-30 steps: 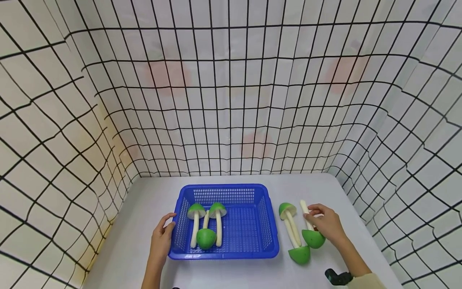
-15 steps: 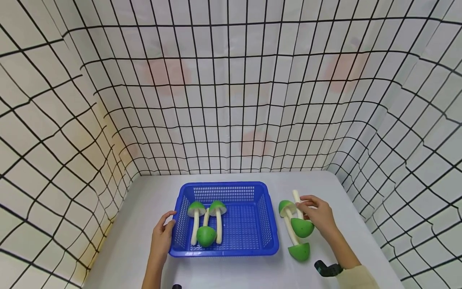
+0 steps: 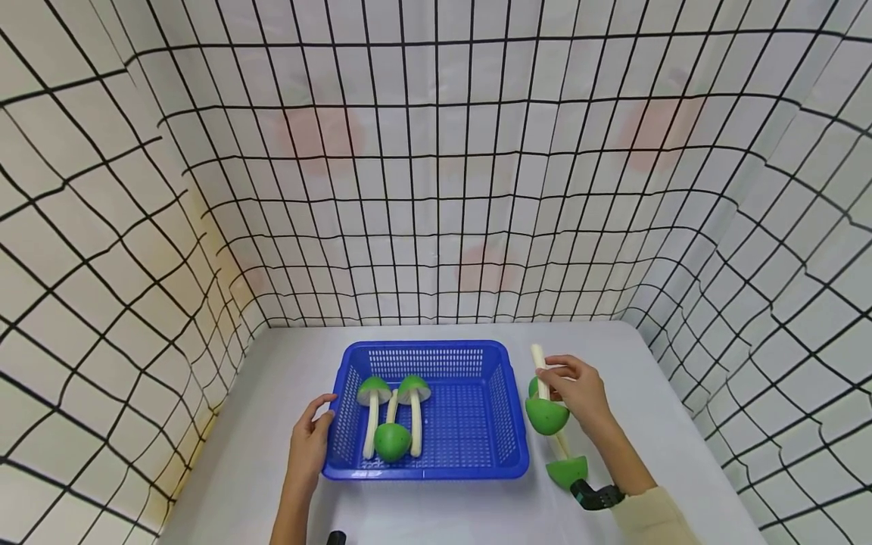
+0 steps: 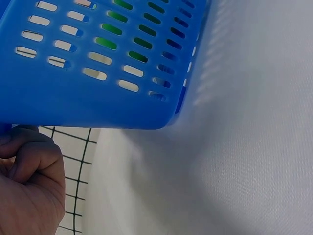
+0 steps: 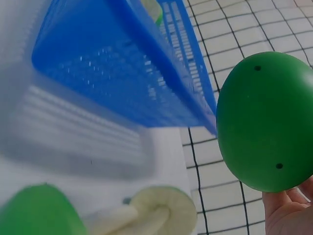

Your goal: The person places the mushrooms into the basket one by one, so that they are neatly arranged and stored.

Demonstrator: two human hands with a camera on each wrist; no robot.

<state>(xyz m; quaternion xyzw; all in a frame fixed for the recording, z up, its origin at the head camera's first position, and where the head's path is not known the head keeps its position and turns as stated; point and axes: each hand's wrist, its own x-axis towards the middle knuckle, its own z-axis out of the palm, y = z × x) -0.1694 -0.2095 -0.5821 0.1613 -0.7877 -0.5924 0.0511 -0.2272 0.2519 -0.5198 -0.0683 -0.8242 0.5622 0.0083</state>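
My left hand [image 3: 308, 443] grips the left rim of a blue plastic basket [image 3: 425, 474]; in the left wrist view its fingers [image 4: 36, 159] curl at the rim. Two toy mushrooms [image 3: 373, 424] with green caps up and another mushroom [image 3: 393, 442] with its cap toward me lie in the basket's left half. To the right of the basket, my right hand [image 3: 579, 390] pinches the white stem of a toy mushroom [image 3: 547, 416], held raised with its green cap [image 5: 266, 122] toward me. Below it, two mushrooms lie on the table, one with its cap [image 3: 567, 472] nearest me, the other partly hidden.
A white table [image 3: 409, 515] bears everything. White walls with a black grid [image 3: 436, 189] stand at the back and both sides. A small dark object [image 3: 336, 538] shows at the front edge of the head view. My right wrist wears a black strap [image 3: 599, 496].
My right hand has lifted the mushroom off the table and carried it left toward the basket, over the two lying mushrooms. My left hand has stayed on the basket rim.
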